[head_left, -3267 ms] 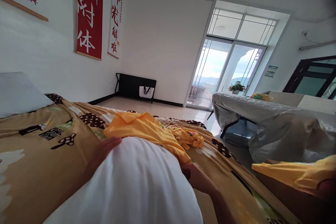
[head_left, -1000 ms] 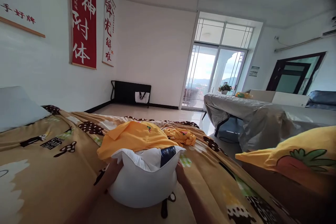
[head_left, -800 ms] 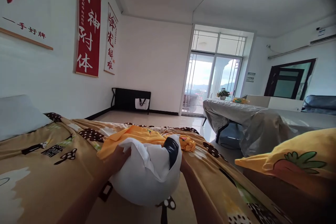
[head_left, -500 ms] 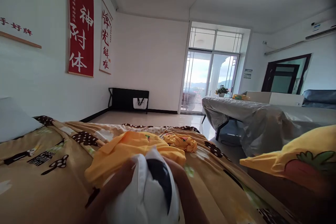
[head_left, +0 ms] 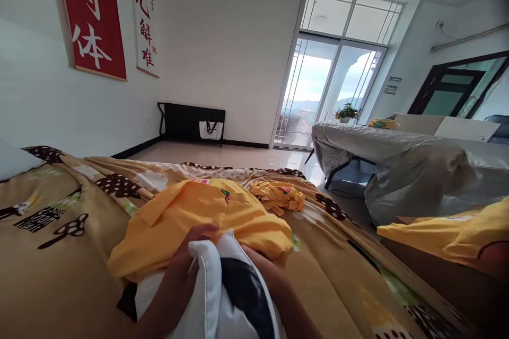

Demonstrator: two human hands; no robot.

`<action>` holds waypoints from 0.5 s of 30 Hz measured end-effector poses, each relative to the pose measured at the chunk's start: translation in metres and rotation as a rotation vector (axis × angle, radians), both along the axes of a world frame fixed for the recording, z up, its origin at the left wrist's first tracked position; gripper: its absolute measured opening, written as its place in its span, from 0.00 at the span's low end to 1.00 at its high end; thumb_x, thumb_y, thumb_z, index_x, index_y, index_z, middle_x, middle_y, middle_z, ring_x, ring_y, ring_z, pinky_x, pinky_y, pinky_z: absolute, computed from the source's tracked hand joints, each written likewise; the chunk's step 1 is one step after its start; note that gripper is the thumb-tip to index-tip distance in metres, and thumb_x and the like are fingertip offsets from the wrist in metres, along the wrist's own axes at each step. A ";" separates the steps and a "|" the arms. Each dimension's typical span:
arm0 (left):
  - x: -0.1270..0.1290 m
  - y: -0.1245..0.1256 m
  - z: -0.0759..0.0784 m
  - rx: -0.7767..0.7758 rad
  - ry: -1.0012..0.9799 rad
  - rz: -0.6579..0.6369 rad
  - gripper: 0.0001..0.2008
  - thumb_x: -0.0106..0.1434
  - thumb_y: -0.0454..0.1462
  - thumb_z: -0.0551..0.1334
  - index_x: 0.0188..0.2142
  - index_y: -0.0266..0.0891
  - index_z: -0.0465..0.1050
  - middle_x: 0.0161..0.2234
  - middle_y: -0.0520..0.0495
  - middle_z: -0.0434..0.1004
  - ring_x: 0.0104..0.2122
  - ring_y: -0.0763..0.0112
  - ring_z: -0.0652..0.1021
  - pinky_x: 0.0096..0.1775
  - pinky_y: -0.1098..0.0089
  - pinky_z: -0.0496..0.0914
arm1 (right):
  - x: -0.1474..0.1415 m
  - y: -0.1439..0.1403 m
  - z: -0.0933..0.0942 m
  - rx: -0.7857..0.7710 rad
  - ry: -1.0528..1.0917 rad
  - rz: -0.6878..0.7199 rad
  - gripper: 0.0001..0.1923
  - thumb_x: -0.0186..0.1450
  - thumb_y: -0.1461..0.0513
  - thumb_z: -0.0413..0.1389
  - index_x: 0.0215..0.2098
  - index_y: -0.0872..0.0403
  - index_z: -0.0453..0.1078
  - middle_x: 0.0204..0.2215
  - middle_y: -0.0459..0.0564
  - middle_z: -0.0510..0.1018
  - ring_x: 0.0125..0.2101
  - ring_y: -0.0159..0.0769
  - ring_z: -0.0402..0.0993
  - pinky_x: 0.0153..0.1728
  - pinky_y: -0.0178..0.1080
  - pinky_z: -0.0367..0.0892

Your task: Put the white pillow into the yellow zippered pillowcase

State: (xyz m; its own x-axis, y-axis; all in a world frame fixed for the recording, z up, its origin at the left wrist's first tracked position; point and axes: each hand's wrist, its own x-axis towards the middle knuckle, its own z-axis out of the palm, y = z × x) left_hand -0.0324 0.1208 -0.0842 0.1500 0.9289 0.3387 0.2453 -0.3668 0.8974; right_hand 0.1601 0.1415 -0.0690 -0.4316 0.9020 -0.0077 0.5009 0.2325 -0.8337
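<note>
A white pillow [head_left: 207,286] with a dark patch is squeezed lengthwise into a fold at the bottom middle of the head view. My left hand [head_left: 186,262] grips its left side, fingers closed. My right hand [head_left: 264,270] presses on the other side, its fingertips hidden behind the pillow and yellow cloth. Just beyond the hands, a yellow pillowcase [head_left: 191,212] with a small green and pink print lies loosely spread, touching the pillow's far end. Whether that end is inside the pillowcase I cannot tell. Behind it lies a crumpled yellow cloth [head_left: 280,197].
Everything rests on a brown patterned bedsheet [head_left: 318,275]. At the right edge is a yellow printed pillow [head_left: 449,233]. Farther off stand a plastic-covered table [head_left: 377,140] with a potted plant [head_left: 347,111], and a black folded frame [head_left: 186,122] against the wall.
My view has tilted downward and rolled. The yellow pillowcase looks puffed up and wider in front of my hands, which stay on the folded white pillow.
</note>
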 end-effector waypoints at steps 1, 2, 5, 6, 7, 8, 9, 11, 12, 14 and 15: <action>-0.002 0.002 0.003 -0.044 -0.003 0.012 0.20 0.60 0.51 0.53 0.29 0.39 0.75 0.27 0.44 0.74 0.40 0.57 0.72 0.49 0.61 0.66 | -0.003 -0.002 0.002 -0.009 0.032 -0.024 0.13 0.61 0.54 0.54 0.37 0.53 0.74 0.33 0.48 0.79 0.39 0.38 0.71 0.44 0.35 0.67; -0.004 0.003 0.006 -0.084 -0.012 0.031 0.21 0.58 0.52 0.55 0.29 0.39 0.76 0.28 0.44 0.75 0.40 0.56 0.72 0.49 0.61 0.66 | -0.007 -0.004 0.003 -0.015 0.061 -0.043 0.14 0.62 0.53 0.53 0.38 0.52 0.74 0.35 0.48 0.79 0.41 0.39 0.71 0.45 0.35 0.67; -0.006 0.001 0.015 -0.180 -0.045 0.088 0.22 0.52 0.55 0.58 0.26 0.39 0.75 0.30 0.45 0.76 0.38 0.57 0.72 0.45 0.63 0.69 | -0.013 -0.006 0.003 -0.006 0.112 -0.058 0.15 0.63 0.52 0.51 0.40 0.50 0.74 0.38 0.49 0.79 0.43 0.40 0.70 0.49 0.36 0.65; -0.006 -0.001 0.018 -0.196 -0.048 0.079 0.22 0.52 0.56 0.58 0.26 0.39 0.75 0.30 0.46 0.76 0.37 0.58 0.72 0.44 0.64 0.69 | -0.014 -0.005 0.003 -0.002 0.117 -0.043 0.16 0.63 0.52 0.51 0.41 0.50 0.73 0.39 0.49 0.79 0.43 0.40 0.70 0.50 0.36 0.65; -0.005 -0.003 0.020 -0.207 -0.047 0.056 0.23 0.52 0.56 0.58 0.26 0.39 0.75 0.29 0.47 0.76 0.36 0.58 0.71 0.43 0.65 0.69 | -0.014 -0.004 0.002 0.000 0.115 -0.023 0.16 0.62 0.52 0.52 0.42 0.51 0.73 0.40 0.49 0.78 0.43 0.40 0.70 0.51 0.37 0.64; -0.005 -0.005 0.022 -0.214 -0.041 0.026 0.23 0.52 0.56 0.58 0.26 0.38 0.76 0.29 0.47 0.76 0.36 0.58 0.72 0.43 0.65 0.69 | -0.013 -0.002 0.002 0.003 0.104 0.005 0.17 0.62 0.52 0.51 0.43 0.51 0.73 0.41 0.50 0.78 0.43 0.39 0.71 0.51 0.37 0.64; -0.004 -0.006 0.023 -0.214 -0.036 -0.010 0.24 0.53 0.56 0.57 0.27 0.38 0.76 0.29 0.47 0.76 0.36 0.58 0.72 0.44 0.64 0.69 | -0.013 0.000 0.001 0.009 0.083 0.045 0.17 0.62 0.53 0.51 0.44 0.51 0.73 0.41 0.50 0.78 0.43 0.39 0.71 0.51 0.37 0.64; -0.005 -0.006 0.023 -0.205 -0.028 -0.106 0.23 0.56 0.55 0.57 0.28 0.39 0.77 0.29 0.46 0.77 0.38 0.58 0.72 0.47 0.64 0.67 | -0.012 0.006 0.000 0.033 0.000 0.181 0.17 0.61 0.54 0.52 0.44 0.52 0.72 0.40 0.50 0.79 0.43 0.40 0.71 0.52 0.38 0.64; -0.006 -0.006 0.021 -0.201 -0.019 -0.173 0.22 0.57 0.54 0.57 0.29 0.39 0.77 0.29 0.46 0.77 0.39 0.58 0.72 0.48 0.64 0.67 | -0.012 0.009 -0.002 0.055 -0.053 0.254 0.16 0.60 0.55 0.53 0.43 0.52 0.73 0.39 0.50 0.79 0.43 0.41 0.71 0.52 0.38 0.64; -0.009 -0.003 0.017 -0.193 0.004 -0.318 0.21 0.60 0.52 0.56 0.30 0.39 0.78 0.30 0.46 0.77 0.41 0.59 0.72 0.50 0.65 0.66 | -0.013 0.016 -0.005 0.113 -0.164 0.357 0.14 0.58 0.57 0.56 0.41 0.53 0.73 0.38 0.50 0.79 0.41 0.41 0.72 0.49 0.38 0.65; -0.010 -0.002 0.015 -0.185 0.013 -0.376 0.20 0.62 0.51 0.55 0.30 0.39 0.78 0.30 0.46 0.77 0.41 0.60 0.72 0.50 0.66 0.65 | -0.013 0.018 -0.007 0.142 -0.220 0.377 0.13 0.56 0.58 0.56 0.39 0.53 0.73 0.37 0.49 0.79 0.39 0.40 0.72 0.46 0.36 0.67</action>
State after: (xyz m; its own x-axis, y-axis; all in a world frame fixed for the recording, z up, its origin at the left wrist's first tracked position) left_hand -0.0428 0.1192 -0.0688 0.4937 0.8534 0.1674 0.1364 -0.2661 0.9543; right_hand 0.1475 0.1594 -0.0759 -0.7321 0.6808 -0.0236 0.5210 0.5372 -0.6633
